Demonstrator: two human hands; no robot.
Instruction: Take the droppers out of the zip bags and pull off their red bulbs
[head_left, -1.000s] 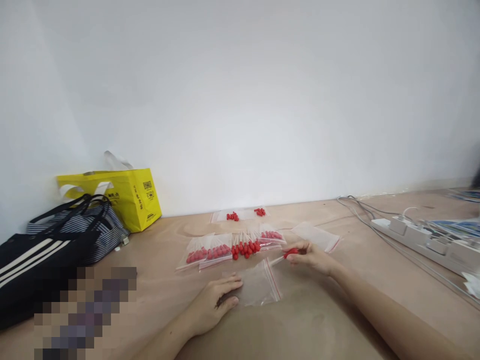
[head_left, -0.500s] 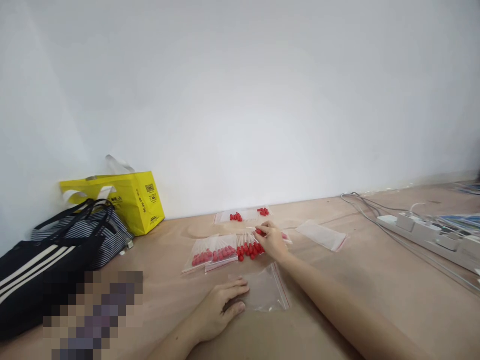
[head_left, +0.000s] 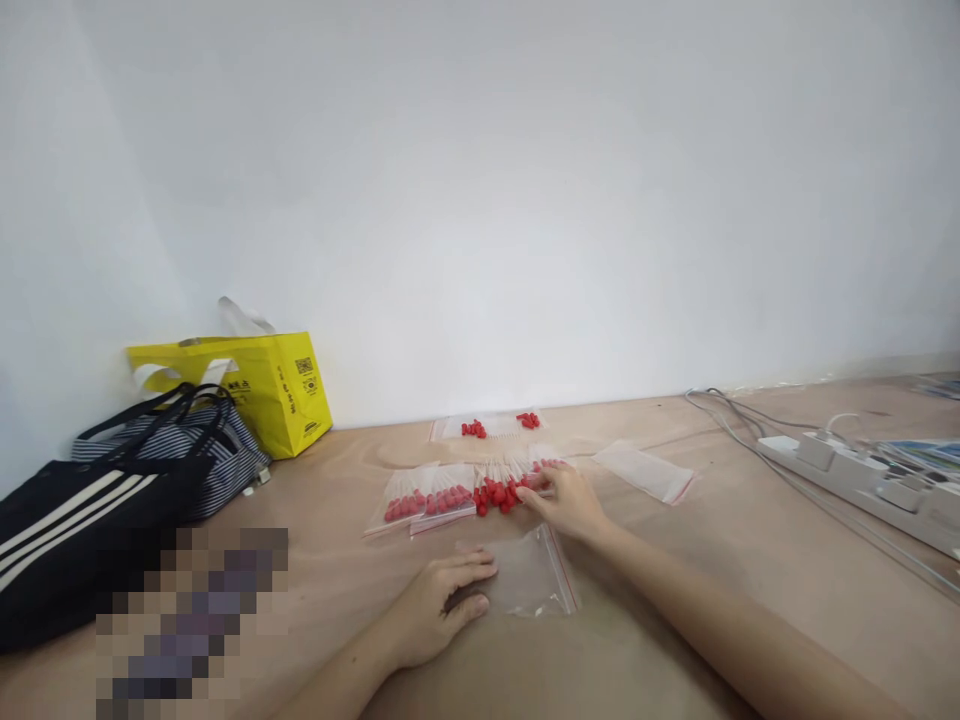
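My left hand lies open on the wooden table, fingertips resting on the left edge of a flat clear zip bag. Just beyond that bag is a loose row of thin pale sticks with red heads. At the row's right end, my right hand has its thumb and fingers slightly apart, close against the red heads; I see nothing gripped. Left of the row, two clear bags hold more red-headed sticks. Another bag with red heads is partly hidden behind my right hand.
Near the wall, a further bag holds red-headed sticks. A flat bag lies to the right. A white power strip with cables stands farther right. A yellow bag and a black striped bag are on the left.
My right hand has moved right and toward me, from above the sticks to the row's right end, its pinched fingers now parted. My left hand has stayed on the zip bag.
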